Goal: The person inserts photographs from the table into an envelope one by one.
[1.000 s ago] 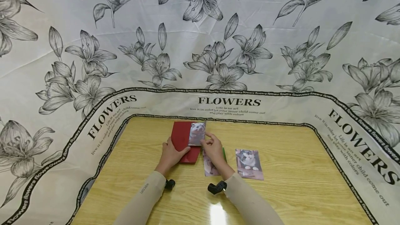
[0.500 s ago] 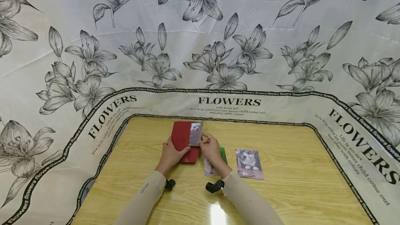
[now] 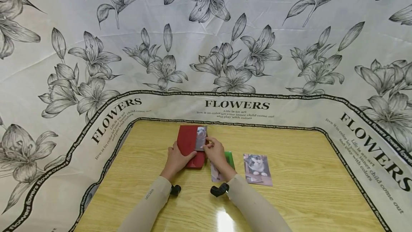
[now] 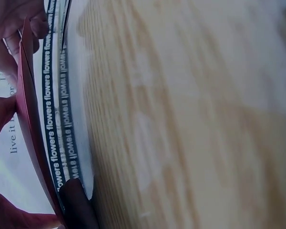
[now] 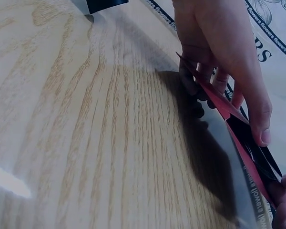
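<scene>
My left hand (image 3: pixel 176 158) grips a red envelope (image 3: pixel 186 137), thumb on its front and fingers behind its left edge. A cat photo (image 3: pixel 201 138) sits partly inside the envelope's right side, its right part showing. My right hand (image 3: pixel 216 153) pinches the photo's outer edge between thumb and fingers. In the right wrist view the envelope (image 5: pixel 224 107) is seen edge-on, with the dark photo in its gaping mouth. The left wrist view also has the envelope (image 4: pixel 31 119) edge-on, held off the table.
Another cat photo (image 3: pixel 258 170) lies flat to the right. Under my right forearm lie a partly hidden photo (image 3: pixel 216 174) and a green item (image 3: pixel 230 158). Flower-printed cloth (image 3: pixel 238 110) borders the wooden table (image 3: pixel 309 182) at the back and sides.
My right hand has moved a little left, and the photo has slid deeper into the envelope. More of the green item shows. My left hand stays in place.
</scene>
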`<state>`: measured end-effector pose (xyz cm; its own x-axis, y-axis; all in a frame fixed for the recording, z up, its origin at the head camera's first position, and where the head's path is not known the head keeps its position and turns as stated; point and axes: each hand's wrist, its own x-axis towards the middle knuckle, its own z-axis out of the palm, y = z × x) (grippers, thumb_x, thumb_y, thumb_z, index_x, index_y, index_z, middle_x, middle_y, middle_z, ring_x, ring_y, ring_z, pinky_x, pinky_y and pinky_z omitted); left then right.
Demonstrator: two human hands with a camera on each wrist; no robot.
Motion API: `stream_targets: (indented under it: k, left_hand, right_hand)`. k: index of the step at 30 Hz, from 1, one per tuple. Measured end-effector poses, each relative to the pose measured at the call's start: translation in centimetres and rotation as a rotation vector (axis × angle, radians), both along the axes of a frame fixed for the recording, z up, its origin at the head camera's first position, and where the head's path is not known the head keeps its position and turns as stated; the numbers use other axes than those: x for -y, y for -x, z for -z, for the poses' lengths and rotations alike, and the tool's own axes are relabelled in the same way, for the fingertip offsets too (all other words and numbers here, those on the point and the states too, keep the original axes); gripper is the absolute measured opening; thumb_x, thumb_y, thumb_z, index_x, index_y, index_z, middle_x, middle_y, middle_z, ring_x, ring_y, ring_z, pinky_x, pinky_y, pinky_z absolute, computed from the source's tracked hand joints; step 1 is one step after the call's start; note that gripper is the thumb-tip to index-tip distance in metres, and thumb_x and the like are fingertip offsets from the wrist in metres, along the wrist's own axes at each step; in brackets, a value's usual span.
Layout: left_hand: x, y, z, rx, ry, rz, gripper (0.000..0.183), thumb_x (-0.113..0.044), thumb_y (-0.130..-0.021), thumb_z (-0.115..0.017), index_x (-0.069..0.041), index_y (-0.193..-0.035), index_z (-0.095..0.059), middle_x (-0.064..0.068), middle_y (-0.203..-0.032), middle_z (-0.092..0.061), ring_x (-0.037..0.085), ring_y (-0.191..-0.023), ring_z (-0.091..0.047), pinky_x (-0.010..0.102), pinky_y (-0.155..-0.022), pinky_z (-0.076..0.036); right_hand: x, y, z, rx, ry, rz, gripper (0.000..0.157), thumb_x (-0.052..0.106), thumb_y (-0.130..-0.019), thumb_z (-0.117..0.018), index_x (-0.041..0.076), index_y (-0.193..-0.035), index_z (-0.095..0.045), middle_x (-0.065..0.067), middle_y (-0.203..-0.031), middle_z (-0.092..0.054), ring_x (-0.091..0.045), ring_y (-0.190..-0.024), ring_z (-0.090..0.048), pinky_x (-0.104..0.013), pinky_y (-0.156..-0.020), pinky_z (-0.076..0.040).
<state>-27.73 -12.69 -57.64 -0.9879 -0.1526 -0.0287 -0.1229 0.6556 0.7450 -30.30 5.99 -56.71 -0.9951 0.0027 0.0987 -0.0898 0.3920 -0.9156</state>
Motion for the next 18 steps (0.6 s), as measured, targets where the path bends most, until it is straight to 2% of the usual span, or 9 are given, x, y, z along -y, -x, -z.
stream_targets:
  k: [7,18]
  left_hand:
    - [0.05,0.1,0.11,0.004,0.003,0.0,0.116,-0.06,-0.089,-0.082,0.005,-0.165,-0.023,0.033,-0.138,-0.045,0.042,-0.115,-0.06,0.058,-0.099,-0.054]
    - [0.16,0.15,0.25,-0.016,-0.017,0.006,0.113,-0.058,-0.089,-0.083,0.004,-0.164,-0.026,0.03,-0.133,-0.047,0.039,-0.11,-0.061,0.057,-0.096,-0.055]
  right_hand:
    - [0.34,0.78,0.46,0.011,-0.039,-0.002,0.04,0.011,-0.1,-0.074,0.005,-0.139,-0.07,-0.003,-0.088,-0.069,-0.013,-0.072,-0.059,-0.025,-0.059,-0.045]
    - [0.94,1.08,0.74,0.006,-0.054,-0.006,0.038,0.008,-0.1,-0.074,0.003,-0.138,-0.071,-0.005,-0.089,-0.071,-0.014,-0.074,-0.06,-0.03,-0.068,-0.048]
